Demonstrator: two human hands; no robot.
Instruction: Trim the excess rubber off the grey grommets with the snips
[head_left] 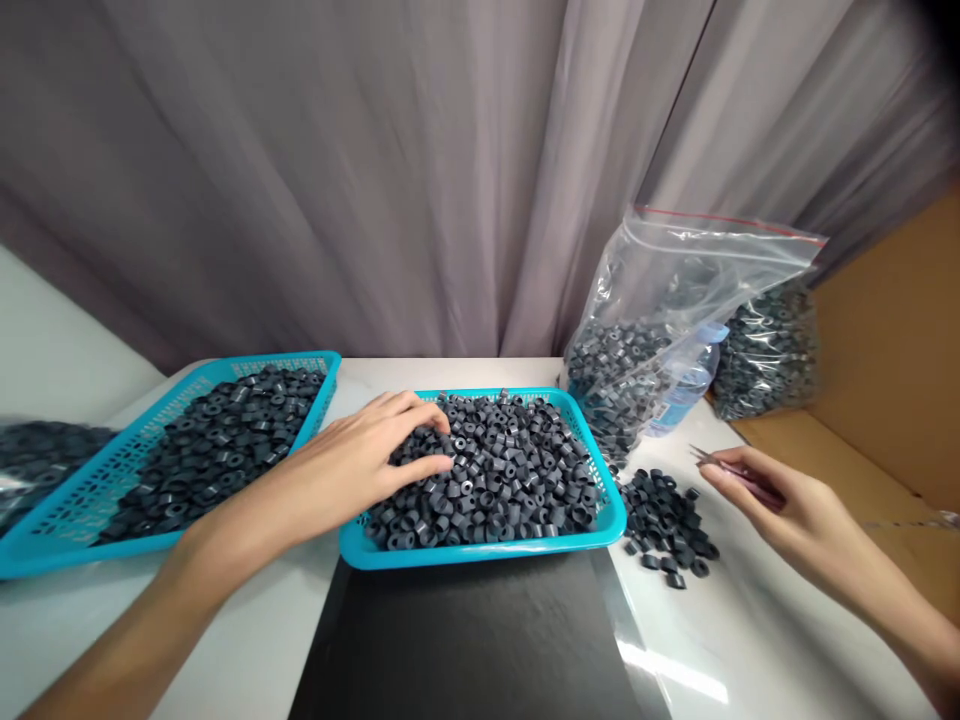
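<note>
My left hand (367, 455) rests on the heap of small dark rings in the middle blue tray (480, 550), fingers bent and pinching at the rings near its left side. My right hand (772, 495) hovers over the white table to the right, closed on a thin pair of tweezers (720, 462) whose tip points left. A loose pile of dark rings (667, 520) lies on the table between the tray and my right hand.
A second blue tray (90, 500) of rings stands at the left. A clear zip bag (660, 330) of rings and a plastic bottle (686, 385) stand behind; another bag (769, 350) sits by a cardboard box (885, 380). A black mat (465, 640) lies in front.
</note>
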